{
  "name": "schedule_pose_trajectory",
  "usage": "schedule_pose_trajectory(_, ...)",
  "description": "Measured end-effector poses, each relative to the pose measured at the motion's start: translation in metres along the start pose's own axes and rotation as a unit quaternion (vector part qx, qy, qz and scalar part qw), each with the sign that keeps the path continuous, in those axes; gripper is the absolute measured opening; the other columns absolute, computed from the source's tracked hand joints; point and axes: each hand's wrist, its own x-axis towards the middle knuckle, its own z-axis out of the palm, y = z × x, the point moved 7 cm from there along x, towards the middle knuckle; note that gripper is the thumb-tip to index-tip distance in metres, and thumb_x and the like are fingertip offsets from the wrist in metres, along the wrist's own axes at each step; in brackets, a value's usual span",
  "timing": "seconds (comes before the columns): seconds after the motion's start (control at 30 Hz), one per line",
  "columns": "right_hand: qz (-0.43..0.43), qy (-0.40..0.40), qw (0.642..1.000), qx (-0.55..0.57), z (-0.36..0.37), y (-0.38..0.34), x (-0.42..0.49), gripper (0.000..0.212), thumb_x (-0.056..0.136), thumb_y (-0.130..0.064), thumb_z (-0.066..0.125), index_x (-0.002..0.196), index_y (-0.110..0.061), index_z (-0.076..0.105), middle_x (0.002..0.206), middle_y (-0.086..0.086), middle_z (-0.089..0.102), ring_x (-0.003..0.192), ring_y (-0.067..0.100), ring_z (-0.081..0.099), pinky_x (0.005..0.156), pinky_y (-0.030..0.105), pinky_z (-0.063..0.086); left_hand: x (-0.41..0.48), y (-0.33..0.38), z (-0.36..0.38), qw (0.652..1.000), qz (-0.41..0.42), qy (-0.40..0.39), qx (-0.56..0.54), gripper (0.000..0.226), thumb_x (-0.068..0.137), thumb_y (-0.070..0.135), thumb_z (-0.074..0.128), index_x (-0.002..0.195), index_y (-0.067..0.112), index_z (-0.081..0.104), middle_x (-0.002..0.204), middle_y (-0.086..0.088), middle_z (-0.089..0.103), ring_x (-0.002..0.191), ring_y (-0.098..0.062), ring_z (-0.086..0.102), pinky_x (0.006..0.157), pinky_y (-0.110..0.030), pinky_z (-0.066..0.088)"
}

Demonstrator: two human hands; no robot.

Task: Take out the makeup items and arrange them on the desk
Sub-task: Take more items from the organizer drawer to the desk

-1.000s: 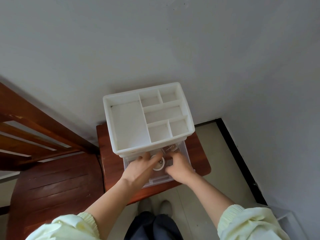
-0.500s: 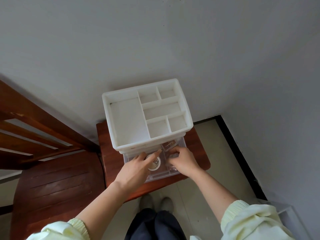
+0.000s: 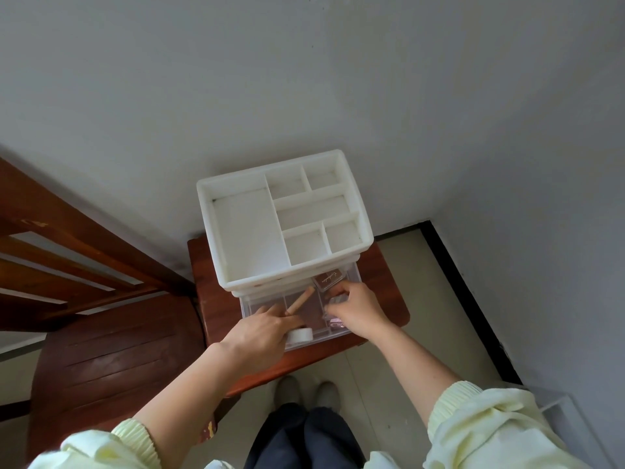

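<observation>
A white compartment organizer (image 3: 355, 198) stands on a small red-brown desk (image 3: 385, 299), its top tray bare. Below it a clear drawer (image 3: 245, 308) is pulled out toward me. My left hand (image 3: 260, 336) grips a white round jar (image 3: 300, 335) at the drawer's front edge, its index finger reaching toward a tan stick (image 3: 299, 301) that lies slanted in the middle section. My right hand (image 3: 360, 313) has its fingers curled round a small grey item (image 3: 338, 299) in the right section. A brown compact with script lettering (image 3: 327, 278) lies behind it, and something pink (image 3: 335, 322) shows under the hand.
A dark wooden chair (image 3: 118, 350) stands at the left, against the desk. Grey walls close in behind and on the right. The tiled floor (image 3: 422, 299) and my shoes (image 3: 306, 389) show below the desk, and a clear box (image 3: 568, 421) sits at the lower right.
The drawer has come further out. My left hand drew the white jar from the middle to the front edge, uncovering the tan stick. My right hand moved back in the right section.
</observation>
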Motion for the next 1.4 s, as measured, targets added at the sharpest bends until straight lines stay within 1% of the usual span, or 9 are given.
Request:
schedule_pose_trajectory(0.23, 0.000, 0.002, 1.000, 0.009, 0.000, 0.001, 0.002, 0.021, 0.083, -0.005, 0.068, 0.104, -0.009, 0.067, 0.098, 0.004, 0.065, 0.069, -0.001, 0.055, 0.043, 0.001, 0.036, 0.004, 0.005, -0.006, 0.996, -0.022, -0.062, -0.063, 0.044, 0.090, 0.042, 0.043, 0.132, 0.037, 0.053, 0.138, 0.002, 0.049, 0.125, -0.020, 0.047, 0.102, -0.034, 0.041)
schedule_pose_trajectory(0.33, 0.005, 0.001, 1.000, 0.020, -0.001, 0.001, 0.004, 0.022, 0.083, -0.004, 0.068, 0.105, -0.009, 0.066, 0.097, 0.003, 0.063, 0.068, 0.000, 0.056, 0.042, 0.002, 0.036, 0.006, 0.004, -0.004, 0.996, -0.033, -0.058, -0.057, 0.051, 0.083, 0.063, 0.054, 0.126, 0.034, 0.058, 0.125, 0.008, 0.058, 0.112, -0.014, 0.056, 0.095, -0.030, 0.047)
schedule_pose_trajectory(0.6, -0.001, 0.015, 1.000, 0.001, -0.005, -0.003, 0.005, 0.025, 0.081, -0.014, 0.071, 0.105, -0.015, 0.066, 0.106, 0.003, 0.065, 0.092, 0.014, 0.059, 0.058, 0.012, 0.040, 0.002, 0.000, -0.005, 0.994, -0.014, 0.012, -0.107, 0.014, 0.086, 0.034, 0.069, 0.098, 0.027, 0.071, 0.086, 0.012, 0.063, 0.075, -0.009, 0.056, 0.069, -0.023, 0.044)
schedule_pose_trajectory(0.83, 0.010, 0.020, 0.995, 0.094, -0.012, -0.001, -0.005, 0.027, 0.079, -0.019, 0.077, 0.104, -0.016, 0.068, 0.103, -0.002, 0.068, 0.097, 0.015, 0.062, 0.072, 0.020, 0.047, -0.009, -0.010, -0.013, 0.975, -0.096, 0.079, -0.185, 0.007, 0.079, 0.019, 0.076, 0.086, 0.018, 0.077, 0.067, 0.011, 0.066, 0.059, -0.011, 0.049, 0.060, -0.028, 0.047)
schedule_pose_trajectory(0.93, 0.042, 0.030, 0.980, 0.190, -0.018, 0.005, -0.013, 0.020, 0.078, -0.015, 0.078, 0.096, -0.014, 0.070, 0.099, 0.006, 0.072, 0.092, 0.019, 0.068, 0.078, 0.030, 0.054, -0.020, -0.007, -0.020, 0.956, -0.120, 0.102, -0.248, 0.018, 0.076, 0.021, 0.080, 0.064, 0.025, 0.068, 0.053, 0.013, 0.060, 0.051, 0.000, 0.046, 0.051, -0.012, 0.037)
schedule_pose_trajectory(1.03, 0.082, -0.003, 0.932, 0.353, -0.022, 0.011, -0.030, 0.020, 0.080, -0.004, 0.074, 0.099, -0.003, 0.068, 0.096, 0.016, 0.072, 0.082, 0.024, 0.072, 0.065, 0.027, 0.056, -0.036, -0.002, -0.025, 0.898, -0.124, 0.097, -0.410, 0.010, 0.073, 0.024, 0.082, 0.071, 0.021, 0.072, 0.064, 0.012, 0.069, 0.065, 0.001, 0.062, 0.066, -0.012, 0.045)
schedule_pose_trajectory(1.13, 0.098, -0.020, 0.885, 0.455, -0.031, 0.015, -0.045, 0.024, 0.083, -0.002, 0.069, 0.106, 0.000, 0.065, 0.100, 0.018, 0.070, 0.086, 0.025, 0.070, 0.064, 0.026, 0.056, -0.044, 0.013, -0.021, 0.767, -0.108, 0.033, -0.632, 0.033, 0.077, 0.016, 0.074, 0.106, 0.001, 0.069, 0.101, -0.018, 0.072, 0.102, -0.027, 0.068, 0.094, -0.036, 0.052)
schedule_pose_trajectory(1.27, 0.068, 0.022, 0.845, 0.529, -0.057, 0.012, -0.067, 0.016, 0.085, -0.001, 0.063, 0.101, 0.000, 0.067, 0.095, 0.014, 0.070, 0.081, 0.021, 0.069, 0.061, 0.023, 0.057, -0.037, 0.043, -0.035, 0.667, -0.079, -0.014, -0.741, 0.037, 0.083, 0.007, 0.066, 0.117, -0.009, 0.060, 0.116, -0.026, 0.065, 0.114, -0.033, 0.062, 0.076, -0.022, 0.058)
schedule_pose_trajectory(1.4, 0.041, 0.100, 0.811, 0.574, -0.093, 0.020, -0.101, 0.013, 0.085, 0.000, 0.061, 0.098, -0.002, 0.064, 0.092, 0.013, 0.069, 0.077, 0.020, 0.066, 0.057, 0.021, 0.056, -0.021, 0.088, -0.058, 0.650, -0.044, -0.047, -0.757, 0.034, 0.078, 0.007, 0.066, 0.109, -0.006, 0.065, 0.111, -0.024, 0.068, 0.096, -0.025, 0.070, 0.069, -0.021, 0.059)
